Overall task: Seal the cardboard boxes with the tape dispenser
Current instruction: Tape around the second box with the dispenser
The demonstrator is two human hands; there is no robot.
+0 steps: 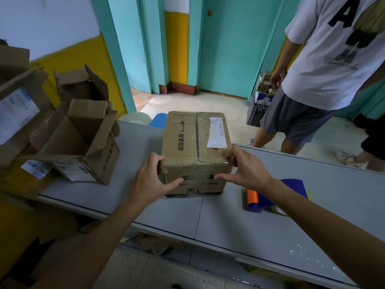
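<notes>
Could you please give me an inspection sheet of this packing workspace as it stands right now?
Surface: long grey table, which carries the boxes and the dispenser.
Job's things: closed brown cardboard box with a white label and glossy tape over its top seam; blue and orange tape dispenser lies on the table to the box's right, unheld.
Clutter: open brown cardboard boxes piled at the table's left end.
Grippers: left hand and right hand grip the closed box's near corners.
Cables: nothing seen.
Surroundings: person in a white T-shirt and grey shorts stands beyond the table; teal doors; black wire basket on the floor.
</notes>
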